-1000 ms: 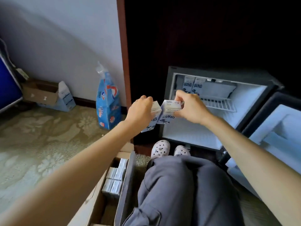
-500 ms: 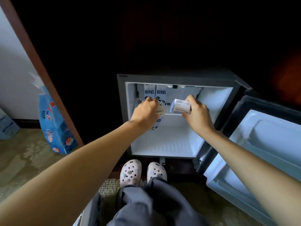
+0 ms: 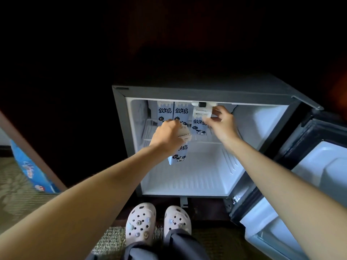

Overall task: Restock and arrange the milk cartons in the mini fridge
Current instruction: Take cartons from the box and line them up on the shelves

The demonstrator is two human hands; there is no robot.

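change: right-hand carton [image 3: 201,121] now upright and deeper in the mini fridge [image 3: 120,132], no longer sideways before the shelf
fridge: door [image 3: 319,166] swung open to the right; two cartons [image 3: 165,111] upright at back left on wire shelf [image 3: 148,132]; right-hand carton just beside them
left hand [image 3: 167,136]: curled round top of left-hand carton [image 3: 179,154], tilted, hanging in front of shelf edge
right hand [image 3: 221,124]: gripping top of its carton, wrist inside fridge
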